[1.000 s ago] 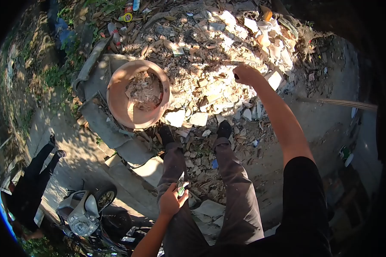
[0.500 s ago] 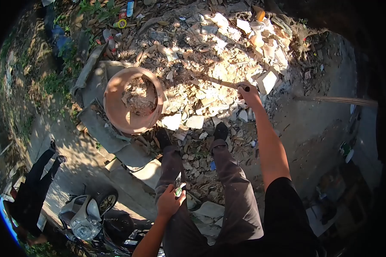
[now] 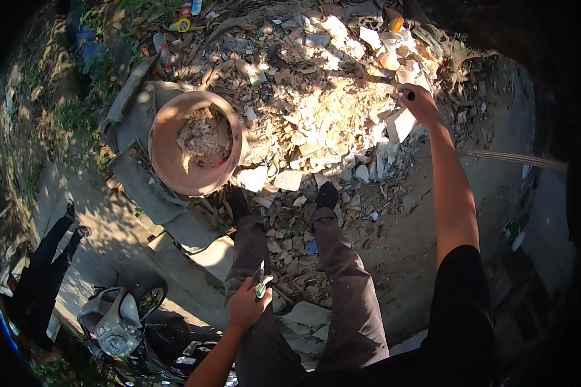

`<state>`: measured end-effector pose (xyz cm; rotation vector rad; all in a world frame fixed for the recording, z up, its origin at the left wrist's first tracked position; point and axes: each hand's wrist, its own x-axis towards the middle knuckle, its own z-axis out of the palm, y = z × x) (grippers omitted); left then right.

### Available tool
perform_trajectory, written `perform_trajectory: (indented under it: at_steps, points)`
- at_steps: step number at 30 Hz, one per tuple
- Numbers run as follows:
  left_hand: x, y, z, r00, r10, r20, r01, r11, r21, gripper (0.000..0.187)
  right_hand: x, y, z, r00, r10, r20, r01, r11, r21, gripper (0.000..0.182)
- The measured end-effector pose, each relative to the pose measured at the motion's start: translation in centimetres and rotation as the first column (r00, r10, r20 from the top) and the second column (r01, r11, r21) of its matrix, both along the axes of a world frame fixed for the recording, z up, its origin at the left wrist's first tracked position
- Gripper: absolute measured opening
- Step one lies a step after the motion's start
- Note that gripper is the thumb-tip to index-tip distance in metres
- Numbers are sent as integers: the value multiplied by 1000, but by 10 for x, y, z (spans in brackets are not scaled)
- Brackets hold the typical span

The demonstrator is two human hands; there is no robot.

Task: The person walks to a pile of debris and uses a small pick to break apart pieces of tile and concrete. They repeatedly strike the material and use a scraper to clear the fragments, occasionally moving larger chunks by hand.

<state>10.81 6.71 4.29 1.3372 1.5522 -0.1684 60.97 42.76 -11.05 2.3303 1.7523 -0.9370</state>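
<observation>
My right hand (image 3: 419, 102) is closed round the end of a wooden stick (image 3: 377, 80), over the right part of the sunlit rubble heap (image 3: 329, 106). The stick's far end blends into the debris. Low in the view, my left hand (image 3: 248, 302) rests by my left thigh, its fingers wrapped round a small green and white object (image 3: 262, 287) with a dark, pointed part; I cannot make out exactly what it is. A round clay pot (image 3: 168, 145) holding ash-like debris stands left of the heap, near my feet.
A motorcycle (image 3: 117, 329) is parked at the lower left, with a person in dark clothes (image 3: 39, 284) beyond it. Broken grey slabs (image 3: 142, 187) lie below the pot. A bundle of thin rods (image 3: 513, 158) reaches in from the right. White tile pieces lie before my feet.
My right hand has moved up and to the right with the stick. My left hand still holds the small object. The whole view has shifted slightly.
</observation>
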Motion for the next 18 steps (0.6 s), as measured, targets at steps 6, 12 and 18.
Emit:
perform_trajectory:
  at_steps: [6, 12, 18]
  points:
    - [-2, 3, 2, 1000, 22, 23, -22, 1000, -3, 35, -56, 14, -67, 846, 470, 251, -446, 883, -149, 19]
    - [-3, 1, 5, 1000, 4, -3, -4, 998, -70, 34, -73, 20, -69, 814, 547, 195, -547, 835, -59, 17]
    - [-4, 0, 6, 999, -8, -38, 4, 995, -97, 32, -122, -12, -67, 955, 297, 0, -296, 953, 67, 21]
